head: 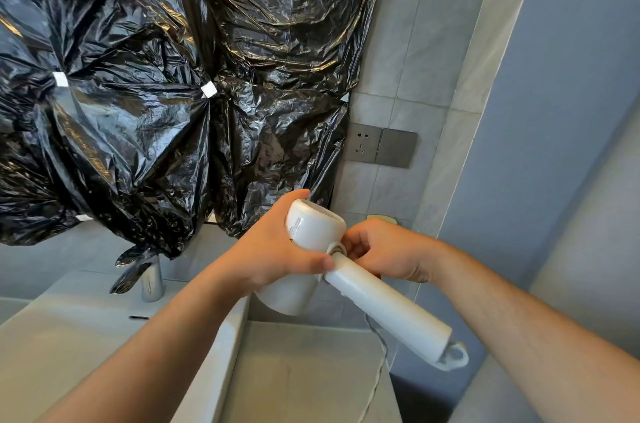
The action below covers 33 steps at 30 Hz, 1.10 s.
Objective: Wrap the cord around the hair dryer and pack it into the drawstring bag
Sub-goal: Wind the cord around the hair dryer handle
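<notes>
Glossy crinkled black plastic sheeting (145,76), smooth white plastic hair dryer (384,301), shiny chrome faucet (152,280), matt grey tiles (408,24).

"Where is the hair dryer (317,227)?"
"Just below the wall socket (363,147), up in the air. It is white. Its long handle points down and right."
"And the cord (381,370)?"
"Thin, pale, hanging loose under the handle."

Wall socket (364,142), grey plate, set in pale grey wall tiles (408,41), a blank grey plate (398,149) touching its right edge. Left of the socket: crinkled black plastic sheeting (138,76) fixed with white tape squares (209,89). Below and left of the socket: chrome tap (152,280), white basin (69,346), and a small black item (139,317) on its rim. Below the socket: grey counter (294,370).
</notes>
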Tool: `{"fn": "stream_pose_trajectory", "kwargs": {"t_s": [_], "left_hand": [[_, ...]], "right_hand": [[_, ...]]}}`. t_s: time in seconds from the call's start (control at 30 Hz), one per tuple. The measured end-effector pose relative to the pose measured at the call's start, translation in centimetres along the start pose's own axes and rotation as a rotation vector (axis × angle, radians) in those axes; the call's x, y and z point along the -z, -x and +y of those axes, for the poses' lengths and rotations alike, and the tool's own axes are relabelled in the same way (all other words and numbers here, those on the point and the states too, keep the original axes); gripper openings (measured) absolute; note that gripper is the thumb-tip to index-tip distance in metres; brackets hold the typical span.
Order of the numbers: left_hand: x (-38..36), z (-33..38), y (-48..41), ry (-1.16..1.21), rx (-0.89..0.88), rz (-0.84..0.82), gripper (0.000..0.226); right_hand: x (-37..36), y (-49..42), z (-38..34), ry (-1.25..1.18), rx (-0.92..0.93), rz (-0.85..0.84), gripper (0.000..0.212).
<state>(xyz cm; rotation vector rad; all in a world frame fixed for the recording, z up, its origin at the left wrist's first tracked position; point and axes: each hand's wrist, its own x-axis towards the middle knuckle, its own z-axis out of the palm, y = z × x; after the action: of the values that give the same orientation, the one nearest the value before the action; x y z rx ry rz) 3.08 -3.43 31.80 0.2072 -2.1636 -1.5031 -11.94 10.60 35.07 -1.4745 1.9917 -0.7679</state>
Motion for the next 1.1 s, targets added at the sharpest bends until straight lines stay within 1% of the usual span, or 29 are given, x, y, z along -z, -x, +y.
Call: {"fn": "stream_pose_trajectory", "kwargs": {"t_s": [0.07, 0.17, 0.2, 0.27, 0.33, 0.37, 0.47, 0.53, 0.6, 0.67, 0.77, 0.83, 0.9, 0.97, 1.1], "left_hand": [[-0.2, -0.3, 0.1, -0.011, -0.020, -0.005, 0.121], [0.3, -0.3, 0.1, -0.070, -0.053, 0.029, 0.111], [0.6, -0.2, 0.1, -0.097, -0.057, 0.035, 0.109], [1.4, -0.1, 0.1, -0.183, -0.061, 0.023, 0.107], [1.8, 0.2, 0.0, -0.308, -0.054, -0.008, 0.108], [1.8, 0.3, 0.0, -0.368, -0.048, -0.029, 0.109], [1.5, 0.6, -0.1, -0.462, -0.046, -0.070, 0.112], [1.5, 0.9, -0.1, -0.492, -0.045, -0.046, 0.110], [1.9, 1.1, 0.0, -0.543, -0.023, -0.008, 0.111], [2.2, 1.2, 0.2, -0.586, 0.005, 0.016, 0.113], [2.2, 1.1, 0.4, -0.552, 0.032, 0.094, 0.110], [2.0, 1.0, 0.7, -0.583, 0.023, 0.189, 0.106], [1.6, 0.8, 0.7, -0.575, 0.010, 0.324, 0.105], [1.3, 0.4, 0.7, -0.488, 0.013, 0.448, 0.106], [1.4, -0.5, -0.1, -0.172, 0.024, 0.612, 0.103]], "right_hand": [[0.0, 0.0, 0.1, 0.009, -0.016, -0.019, 0.015], [0.4, 0.2, -0.1, 0.033, -0.044, -0.069, 0.016], [0.6, 0.3, -0.3, 0.080, -0.053, -0.095, 0.014], [1.1, 0.3, -0.7, 0.295, -0.068, -0.130, 0.005], [1.2, 0.0, -1.4, 0.547, -0.065, -0.099, 0.011], [1.2, -0.1, -1.9, 0.610, -0.056, -0.071, 0.017], [1.0, -0.5, -3.2, 0.674, -0.013, -0.006, 0.027], [0.9, -0.6, -3.8, 0.724, -0.024, 0.040, 0.030], [1.1, -0.5, -4.2, 0.755, -0.053, 0.093, 0.040], [1.4, -0.3, -4.5, 0.700, -0.071, 0.137, 0.046], [1.4, 0.0, -4.5, 0.473, -0.116, 0.221, 0.035], [0.9, 0.0, -4.1, 0.183, -0.168, 0.261, 0.024], [-0.1, -0.1, -4.1, -0.130, -0.163, 0.275, 0.017], [-1.4, 0.1, -4.3, -0.302, -0.121, 0.320, 0.017], [-4.5, 0.8, -4.3, -0.369, 0.039, 0.470, 0.024]]}}
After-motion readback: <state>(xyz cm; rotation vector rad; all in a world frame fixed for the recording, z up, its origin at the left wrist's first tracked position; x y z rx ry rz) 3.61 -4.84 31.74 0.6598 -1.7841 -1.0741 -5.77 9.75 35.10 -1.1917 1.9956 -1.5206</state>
